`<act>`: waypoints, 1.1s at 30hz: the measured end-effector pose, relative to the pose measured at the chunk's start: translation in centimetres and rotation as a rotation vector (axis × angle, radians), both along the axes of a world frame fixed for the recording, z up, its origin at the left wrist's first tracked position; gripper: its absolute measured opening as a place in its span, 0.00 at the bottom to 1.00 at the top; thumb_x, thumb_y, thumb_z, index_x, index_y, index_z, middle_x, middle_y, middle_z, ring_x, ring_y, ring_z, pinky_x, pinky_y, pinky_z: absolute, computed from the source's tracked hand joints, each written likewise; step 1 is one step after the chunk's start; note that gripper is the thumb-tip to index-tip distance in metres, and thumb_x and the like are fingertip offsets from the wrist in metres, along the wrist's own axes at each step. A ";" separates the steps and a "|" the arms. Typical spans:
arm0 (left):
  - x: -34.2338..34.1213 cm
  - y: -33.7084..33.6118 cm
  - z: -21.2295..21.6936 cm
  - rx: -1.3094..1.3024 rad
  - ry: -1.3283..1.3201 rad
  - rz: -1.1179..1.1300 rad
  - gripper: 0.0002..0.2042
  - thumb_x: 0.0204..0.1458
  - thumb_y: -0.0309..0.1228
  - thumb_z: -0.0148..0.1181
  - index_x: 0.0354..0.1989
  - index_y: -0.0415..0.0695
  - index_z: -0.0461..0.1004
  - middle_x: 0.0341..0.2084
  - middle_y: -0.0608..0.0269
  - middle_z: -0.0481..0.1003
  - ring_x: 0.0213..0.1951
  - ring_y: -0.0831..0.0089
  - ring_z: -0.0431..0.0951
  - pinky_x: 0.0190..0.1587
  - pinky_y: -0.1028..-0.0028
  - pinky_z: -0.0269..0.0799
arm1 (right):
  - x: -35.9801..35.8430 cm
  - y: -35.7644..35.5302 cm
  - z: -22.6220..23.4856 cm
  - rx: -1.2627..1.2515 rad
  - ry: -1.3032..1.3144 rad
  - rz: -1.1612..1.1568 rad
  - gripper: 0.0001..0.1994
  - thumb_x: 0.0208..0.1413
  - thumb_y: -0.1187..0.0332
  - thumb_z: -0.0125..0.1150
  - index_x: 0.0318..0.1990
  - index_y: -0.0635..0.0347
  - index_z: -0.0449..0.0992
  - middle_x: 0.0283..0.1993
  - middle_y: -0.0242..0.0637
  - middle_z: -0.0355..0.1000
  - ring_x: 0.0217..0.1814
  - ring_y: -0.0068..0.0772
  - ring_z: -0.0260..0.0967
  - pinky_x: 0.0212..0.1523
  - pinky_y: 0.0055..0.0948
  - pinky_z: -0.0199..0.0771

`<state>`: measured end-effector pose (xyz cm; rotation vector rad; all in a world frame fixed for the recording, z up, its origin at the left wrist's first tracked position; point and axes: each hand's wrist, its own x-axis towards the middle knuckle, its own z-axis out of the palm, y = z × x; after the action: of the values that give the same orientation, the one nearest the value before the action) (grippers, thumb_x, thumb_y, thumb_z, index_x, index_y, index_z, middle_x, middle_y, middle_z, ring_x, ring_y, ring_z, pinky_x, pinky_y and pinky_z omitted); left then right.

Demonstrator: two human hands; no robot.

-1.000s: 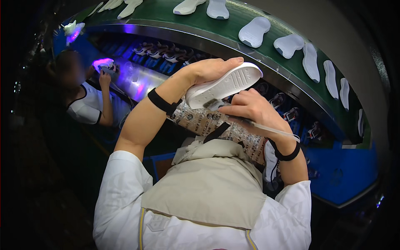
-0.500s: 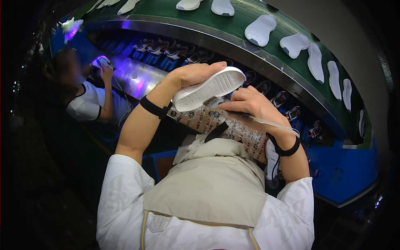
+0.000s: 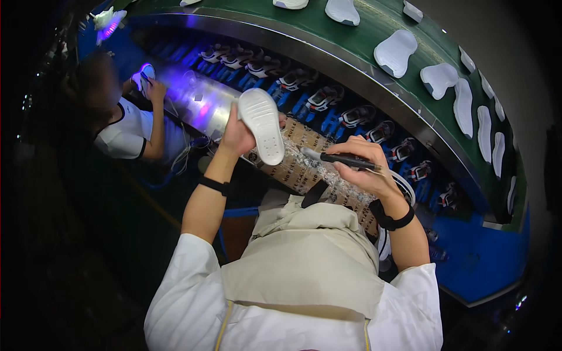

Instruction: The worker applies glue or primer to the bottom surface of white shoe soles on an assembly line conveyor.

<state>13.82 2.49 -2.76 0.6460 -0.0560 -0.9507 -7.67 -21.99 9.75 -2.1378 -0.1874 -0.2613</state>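
Moved: since half a second ago the white shoe sole [image 3: 261,133] has swung from lying flat to standing nearly upright, tread side to the camera; the co-worker [image 3: 120,126] at upper left now holds a small lit piece close.

Head view, hands: two, the person's own.
Left hand [image 3: 235,136]: fingers clamped round the sole's left edge, holding it up over the bench; black wristband [image 3: 214,185] on the forearm.
Right hand [image 3: 358,165]: closed on a dark-handled brush [image 3: 338,158], tip pointing left, just beside the sole but apart from it; second black wristband [image 3: 390,219].
Sole in hand: one, white, oval, ridged tread.
Soles on belt: about ten in view, white, laid singly along the curved green conveyor belt [image 3: 374,41]; some cut off by the rim.
Lower track: a row of roughly ten small shoes on blue holders [image 3: 351,117]; exact count cannot be told.
Package: one flat brown printed carton [image 3: 304,161] under clear wrap, lying beneath both hands; pattern dark on tan.
Clothing: beige apron [image 3: 304,257] over white sleeves.
Co-worker: one, white short-sleeved top, hands at a violet-lit metal surface [image 3: 193,96].
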 end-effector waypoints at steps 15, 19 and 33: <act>-9.1 1.0 -11.0 -0.148 0.539 -0.220 0.31 0.68 0.55 0.38 0.70 0.45 0.66 0.53 0.35 0.76 0.51 0.41 0.81 0.50 0.42 0.81 | 1.9 2.3 -6.4 0.386 0.308 -0.398 0.11 0.56 0.70 0.65 0.44 0.65 0.82 0.31 0.30 0.77 0.33 0.15 0.68 0.35 0.21 0.69; -9.8 -2.4 -6.3 -0.210 0.409 -0.150 0.33 0.62 0.48 0.41 0.70 0.37 0.65 0.59 0.36 0.74 0.57 0.38 0.78 0.59 0.35 0.73 | 4.2 2.9 -4.4 0.308 0.178 -0.489 0.11 0.56 0.69 0.65 0.43 0.65 0.82 0.30 0.35 0.78 0.31 0.19 0.70 0.35 0.25 0.71; -9.1 -6.0 1.1 -0.313 -0.017 -0.004 0.36 0.70 0.58 0.25 0.69 0.41 0.64 0.58 0.46 0.75 0.58 0.51 0.78 0.65 0.54 0.72 | 0.9 4.1 2.2 -0.288 0.033 0.085 0.11 0.51 0.72 0.71 0.43 0.57 0.84 0.37 0.41 0.80 0.41 0.43 0.76 0.45 0.41 0.69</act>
<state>4.72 -3.54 -1.67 0.3648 -0.2170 -0.9160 -6.79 -17.90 11.93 -2.4107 -0.3120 -0.1568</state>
